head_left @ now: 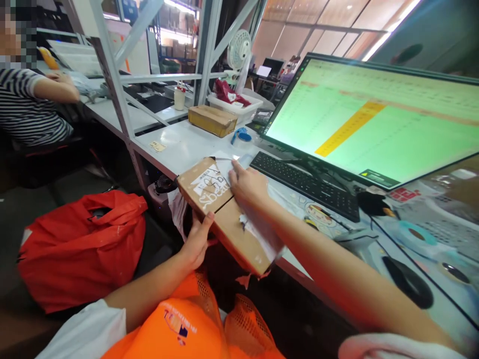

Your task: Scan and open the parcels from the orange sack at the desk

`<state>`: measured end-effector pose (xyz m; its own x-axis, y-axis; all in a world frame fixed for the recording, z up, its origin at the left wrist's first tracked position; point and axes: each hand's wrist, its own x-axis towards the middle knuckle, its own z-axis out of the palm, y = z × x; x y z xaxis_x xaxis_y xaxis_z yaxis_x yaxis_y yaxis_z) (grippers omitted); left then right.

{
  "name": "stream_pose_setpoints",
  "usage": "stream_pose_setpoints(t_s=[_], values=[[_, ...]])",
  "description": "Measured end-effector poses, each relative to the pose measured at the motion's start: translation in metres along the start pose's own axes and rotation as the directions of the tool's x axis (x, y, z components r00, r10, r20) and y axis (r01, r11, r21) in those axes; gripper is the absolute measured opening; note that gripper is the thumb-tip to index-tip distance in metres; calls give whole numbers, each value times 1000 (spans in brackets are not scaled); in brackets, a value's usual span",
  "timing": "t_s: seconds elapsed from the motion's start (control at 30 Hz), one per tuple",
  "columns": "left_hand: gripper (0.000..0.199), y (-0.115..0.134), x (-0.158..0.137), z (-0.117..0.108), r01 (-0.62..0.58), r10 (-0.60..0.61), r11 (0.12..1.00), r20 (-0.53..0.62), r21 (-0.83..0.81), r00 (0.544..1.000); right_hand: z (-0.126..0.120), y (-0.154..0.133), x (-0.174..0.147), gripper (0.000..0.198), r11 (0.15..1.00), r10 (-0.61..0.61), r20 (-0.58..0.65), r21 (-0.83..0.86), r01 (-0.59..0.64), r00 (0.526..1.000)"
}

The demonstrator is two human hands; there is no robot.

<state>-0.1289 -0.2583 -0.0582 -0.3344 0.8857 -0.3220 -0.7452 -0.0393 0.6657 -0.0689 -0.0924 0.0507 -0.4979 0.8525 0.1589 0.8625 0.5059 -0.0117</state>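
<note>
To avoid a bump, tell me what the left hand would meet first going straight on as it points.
The cardboard box, which the left hand already grips at its edge. Beyond it seems to come the right forearm, though depth there is unclear.

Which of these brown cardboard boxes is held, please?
The labelled brown cardboard box in the left hand; the other box lies by the white plastic basket.

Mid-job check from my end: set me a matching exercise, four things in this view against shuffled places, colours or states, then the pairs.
Things:
1. cardboard box
2. computer keyboard
3. large bag
4. fan

Matches:
A. red
B. upright, beyond the keyboard
C. held at an edge by the left hand
D. in front of the monitor

Pairs: 1-C, 2-D, 3-A, 4-B
</note>
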Motion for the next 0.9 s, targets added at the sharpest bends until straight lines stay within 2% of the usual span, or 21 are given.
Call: stream_pose_setpoints(t_s=[0.07, 0.17, 0.27, 0.33, 0.4, 0.5, 0.6, 0.7, 0.8, 0.9], values=[[90, -10, 2, 6, -13, 5, 994, -77, -107, 997, -2, -16, -23, 59, 998, -35, -76, -59, 30, 996], [88, -28, 5, 8, -138, 96, 966, -192, -218, 977, -4, -28, -44, 61, 991, -99, -127, -99, 87, 987], [84, -33, 7, -7, -212, 174, 958, -199, -193, 965, -14, -14, -50, 63, 988, -149, -119, 23, 153, 982], [80, -24, 8, -25, -231, 215, 966, -137, -117, 967, -25, 8, -54, 68, 959, -177, -138, 198, 202, 975], [78, -6, 7, -43, -250, 250, 968, -19, -33, 968, -36, 33, -64, 70, 904, -187, -151, 361, 231, 971], [76, 25, 1, -59, -301, 281, 951, 194, 78, 940, -42, 60, -93, 55, 852, -214, -167, 451, 267, 963], [77, 47, -7, -57, -319, 255, 936, 344, 145, 904, -34, 68, -129, 51, 847, -198, -325, 417, 328, 925], [75, 55, -13, -47, -291, 191, 940, 430, 179, 883, -25, 68, -161, 47, 857, -176, -457, 366, 364, 872], [71, 55, -18, -39, -252, 119, 942, 479, 223, 870, -26, 70, -185, 41, 908, -148, -529, 261, 327, 836], [76, 55, -22, -34, -218, 69, 944, 496, 249, 865, -34, 74, -202, 34, 957, -143, -585, 124, 262, 799]])
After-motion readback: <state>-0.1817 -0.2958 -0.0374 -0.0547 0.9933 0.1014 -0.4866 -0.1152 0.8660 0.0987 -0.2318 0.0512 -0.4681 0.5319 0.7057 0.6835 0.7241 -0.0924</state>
